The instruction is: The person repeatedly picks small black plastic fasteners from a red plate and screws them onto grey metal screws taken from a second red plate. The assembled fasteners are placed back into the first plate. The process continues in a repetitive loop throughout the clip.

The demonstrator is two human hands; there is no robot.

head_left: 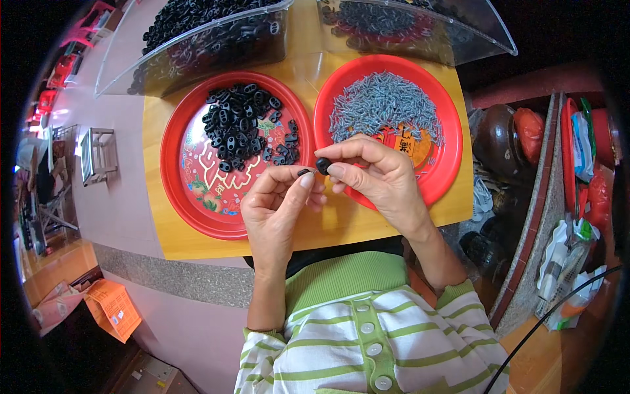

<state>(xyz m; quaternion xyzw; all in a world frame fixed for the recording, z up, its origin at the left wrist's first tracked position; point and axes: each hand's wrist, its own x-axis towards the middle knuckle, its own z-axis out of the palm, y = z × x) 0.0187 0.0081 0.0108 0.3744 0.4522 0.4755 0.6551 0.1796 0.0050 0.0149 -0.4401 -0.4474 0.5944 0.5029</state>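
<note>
I saw black parts [236,125] in a red tray [172,164] by the table's [279,247] left edge, screws [384,98] in a plate [454,118] by its right. Left hand [275,203] and right hand [384,174] pinched black pieces [322,165].

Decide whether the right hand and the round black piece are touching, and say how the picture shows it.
Touching. The head view shows the right hand holding the round black piece, its thumb against the piece's edge with no gap.

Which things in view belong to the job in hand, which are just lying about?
Likely in use:
left hand and small black piece
right hand and round black piece
left red tray, black pieces
right red tray, grey screws
yellow table

Probably lying about:
orange basket
metal stool
brown jar
</note>
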